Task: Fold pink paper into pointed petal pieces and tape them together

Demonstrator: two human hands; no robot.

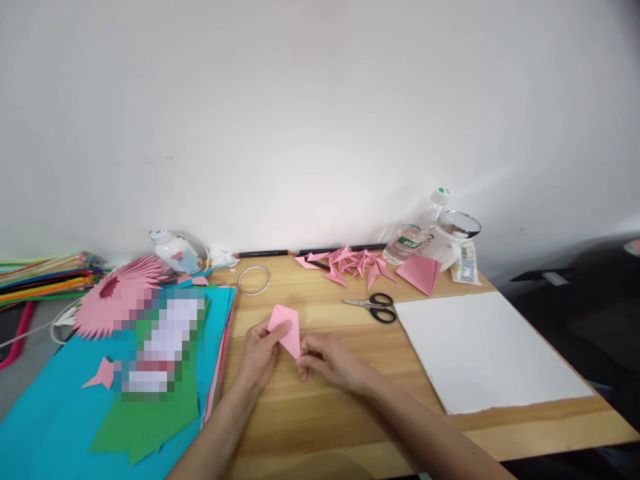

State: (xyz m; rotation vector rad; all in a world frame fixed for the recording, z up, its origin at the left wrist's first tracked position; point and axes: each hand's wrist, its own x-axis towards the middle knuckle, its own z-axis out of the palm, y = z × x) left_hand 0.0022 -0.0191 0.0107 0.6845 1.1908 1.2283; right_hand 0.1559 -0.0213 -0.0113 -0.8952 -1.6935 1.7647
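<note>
A kite-shaped piece of folded pink paper (pixel 287 319) is held up over the wooden table, crease lines showing on its face. My left hand (pixel 261 350) grips its left side, thumb laid across the front. At the lower right, my right hand (pixel 325 360) has its fingers curled together against the pointed bottom tip, seemingly pinching it. Beyond the hands lie scissors (pixel 374 307) with black handles, slightly spread, and a thin metal ring (pixel 254 280). Several folded pink paper pieces (pixel 355 262) are heaped near the wall.
White board (pixel 493 350) covers the table's right side. A water bottle (pixel 403 245), white mug (pixel 443 250) and pink paper stack (pixel 421 273) stand behind it. To the left are blue sheets (pixel 55 407), green paper (pixel 150 427), a pink paper ring (pixel 87 310) and a white bottle (pixel 176 252).
</note>
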